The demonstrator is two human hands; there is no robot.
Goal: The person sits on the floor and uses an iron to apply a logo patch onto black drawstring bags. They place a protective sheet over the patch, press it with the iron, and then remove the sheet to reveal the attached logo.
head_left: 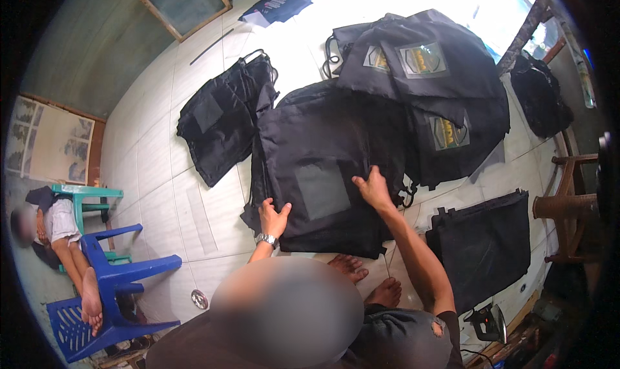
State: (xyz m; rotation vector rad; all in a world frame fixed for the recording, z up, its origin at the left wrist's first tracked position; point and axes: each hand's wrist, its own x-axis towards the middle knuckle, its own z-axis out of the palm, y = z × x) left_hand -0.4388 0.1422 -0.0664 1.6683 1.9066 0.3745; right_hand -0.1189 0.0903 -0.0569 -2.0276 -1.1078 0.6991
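Note:
In front of me a stack of black fabric bags (pixel 310 136) lies on the floor. The top one carries a dull grey rectangular sheet (pixel 323 191). My left hand (pixel 274 219), with a metal wristwatch (pixel 268 240) at its wrist, grips the bag's left edge, thumb above and some fingertips hidden. At the right side of the same bag, my right hand (pixel 375 190) holds the cloth with curled fingers, its thumb pointing left. Both my feet (pixel 386 291) are close to the near edge of the stack.
More black drawstring bags lie left (pixel 227 117); others with clear-covered logo prints (pixel 424 61) lie right. Flat black cloth pieces (pixel 484 248) and a clothes iron (pixel 488 323) are at lower right. A person (pixel 63 233) reclines by a blue plastic chair (pixel 114 277).

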